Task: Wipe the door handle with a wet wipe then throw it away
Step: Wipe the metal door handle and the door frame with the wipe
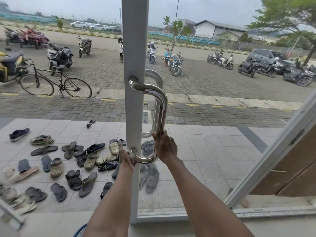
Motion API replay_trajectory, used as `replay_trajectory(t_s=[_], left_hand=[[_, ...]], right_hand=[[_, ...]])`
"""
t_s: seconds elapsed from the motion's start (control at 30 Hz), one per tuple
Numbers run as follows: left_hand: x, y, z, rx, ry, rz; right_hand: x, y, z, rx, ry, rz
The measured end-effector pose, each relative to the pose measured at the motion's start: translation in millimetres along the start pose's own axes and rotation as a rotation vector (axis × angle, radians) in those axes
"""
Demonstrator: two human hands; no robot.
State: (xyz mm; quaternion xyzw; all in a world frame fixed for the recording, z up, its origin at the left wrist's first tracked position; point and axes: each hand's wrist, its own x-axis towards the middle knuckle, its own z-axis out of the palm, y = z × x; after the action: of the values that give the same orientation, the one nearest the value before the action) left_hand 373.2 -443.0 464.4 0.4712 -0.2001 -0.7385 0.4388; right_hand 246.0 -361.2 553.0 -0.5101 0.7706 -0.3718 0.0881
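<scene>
Head view: the right hand (165, 147) curls its fingers round the lower upright of the steel door handle (161, 103), fixed to the white door frame (135, 48). The left hand (125, 157) sits at the handle's bottom mount, fingers seemingly curled; what it holds I cannot tell.

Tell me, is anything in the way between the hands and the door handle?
No, nothing visible is. The right hand grips the handle low on its upright bar, and the left hand touches its bottom bend beside the door frame. No wipe shows.
</scene>
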Motion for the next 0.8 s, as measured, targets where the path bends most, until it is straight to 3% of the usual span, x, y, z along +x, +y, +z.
replay_trajectory(t_s=[0.13,0.3,0.47,0.63,0.8], left_hand=[[-9,-1,9,0.119,-0.014,0.001],[-31,-30,-1,-0.206,-0.064,-0.102],[-11,-14,2,-0.373,-0.098,-0.071],[-10,-10,6,-0.356,-0.079,-0.039],[-8,-30,-5,-0.269,-0.106,-0.128]], right_hand=[[0,1,2,-0.009,0.015,-0.002],[-1,-1,1,-0.006,0.006,0.001],[1,1,-1,-0.015,0.002,-0.006],[2,4,2,-0.013,0.01,-0.025],[1,2,1,-0.02,0.017,-0.026]])
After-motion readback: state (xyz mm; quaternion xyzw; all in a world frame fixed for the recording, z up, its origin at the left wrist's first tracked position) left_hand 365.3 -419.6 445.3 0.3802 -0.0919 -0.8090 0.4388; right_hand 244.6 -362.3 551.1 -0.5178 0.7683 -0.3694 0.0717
